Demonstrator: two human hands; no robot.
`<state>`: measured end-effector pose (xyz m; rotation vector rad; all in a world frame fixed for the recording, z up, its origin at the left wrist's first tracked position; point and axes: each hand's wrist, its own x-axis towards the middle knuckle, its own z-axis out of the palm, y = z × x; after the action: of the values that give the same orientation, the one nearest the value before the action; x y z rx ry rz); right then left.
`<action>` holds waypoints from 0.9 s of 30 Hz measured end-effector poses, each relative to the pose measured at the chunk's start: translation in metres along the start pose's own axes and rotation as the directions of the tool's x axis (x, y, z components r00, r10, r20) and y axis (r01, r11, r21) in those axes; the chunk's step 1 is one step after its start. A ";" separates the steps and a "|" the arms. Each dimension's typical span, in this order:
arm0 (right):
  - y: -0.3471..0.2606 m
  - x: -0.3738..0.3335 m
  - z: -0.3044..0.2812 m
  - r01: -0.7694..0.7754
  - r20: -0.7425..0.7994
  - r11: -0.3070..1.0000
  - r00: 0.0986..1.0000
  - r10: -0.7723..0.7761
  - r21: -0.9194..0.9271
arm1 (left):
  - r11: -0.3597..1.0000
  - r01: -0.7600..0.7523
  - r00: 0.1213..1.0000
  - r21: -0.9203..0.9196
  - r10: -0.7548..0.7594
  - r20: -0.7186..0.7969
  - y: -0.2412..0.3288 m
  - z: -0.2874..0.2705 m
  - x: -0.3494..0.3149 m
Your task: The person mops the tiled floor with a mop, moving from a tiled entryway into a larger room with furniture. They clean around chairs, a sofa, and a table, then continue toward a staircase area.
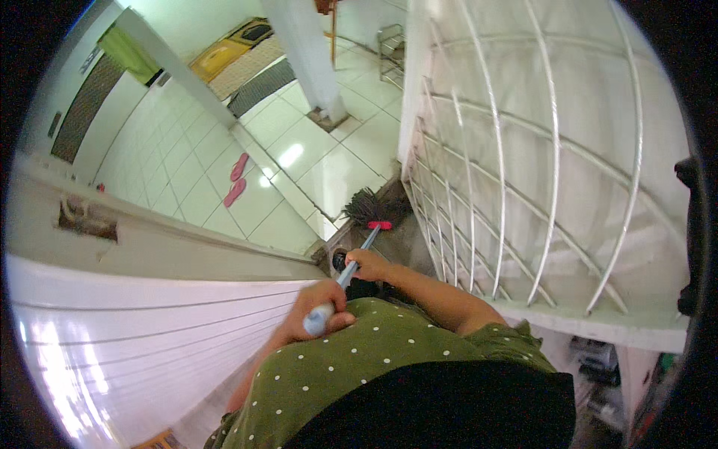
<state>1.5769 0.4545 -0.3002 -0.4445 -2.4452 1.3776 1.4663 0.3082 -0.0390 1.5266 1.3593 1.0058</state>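
Both my hands are wrapped round the pale blue handle of a mop (pixel 363 205), which slants away from my body. Close to my waist, my left hand (pixel 308 305) is closed just below the handle's rounded top end. Further down the shaft, my right hand (pixel 368 265) grips it from the right. At the far end a red holder (pixel 380 225) carries dark grey strands, spread on the floor by the doorway's edge. My shoe is partly visible beneath my right hand.
To my right stands a white metal grille (pixel 550 150); on the left is a pale door (pixel 149 314). Pink flip-flops (pixel 236 179) lie on the white tiles (pixel 329 176) beyond. A pillar (pixel 299 52), mats (pixel 258 71) and a small metal rack (pixel 391 52) are further off.
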 end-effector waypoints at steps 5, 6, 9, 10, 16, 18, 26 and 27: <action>0.041 -0.015 0.038 0.005 -0.234 0.999 0.972 0.006 0.047 | 0.999 -0.033 0.997 0.024 0.031 0.066 -0.013 0.007 -0.003; 0.043 -0.012 0.040 0.008 -0.236 0.999 0.972 0.004 0.050 | 0.995 -0.063 0.998 0.074 0.061 0.036 -0.015 0.004 -0.005; 0.041 -0.003 0.043 -0.138 -0.187 0.990 0.972 0.142 0.031 | 0.989 -0.130 0.989 0.074 0.134 -0.054 -0.019 -0.002 -0.009; 0.041 0.000 0.044 -0.174 -0.159 0.985 0.972 0.175 0.024 | 0.987 -0.152 0.984 0.057 0.157 -0.080 -0.021 -0.004 -0.010; 0.050 0.031 0.081 -0.223 -0.337 0.973 0.922 0.190 -0.062 | 0.977 -0.206 0.973 0.052 0.199 0.119 -0.030 -0.045 0.001; 0.052 0.035 0.094 -0.144 -0.398 0.923 0.870 0.290 0.357 | 0.970 -0.236 0.951 0.052 0.219 0.220 -0.036 -0.060 -0.005; -0.004 0.044 0.118 -0.043 -0.415 0.723 0.795 0.443 0.689 | 0.961 -0.273 0.923 0.039 0.250 0.293 -0.053 -0.098 -0.027; -0.010 0.038 0.121 -0.063 -0.425 0.765 0.800 0.423 0.641 | 0.944 -0.321 0.897 0.082 0.275 0.345 -0.053 -0.098 -0.030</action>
<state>1.4922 0.3725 -0.3473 -0.8856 -1.4093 1.7354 1.3542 0.2892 -0.0581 1.9535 0.9917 0.8001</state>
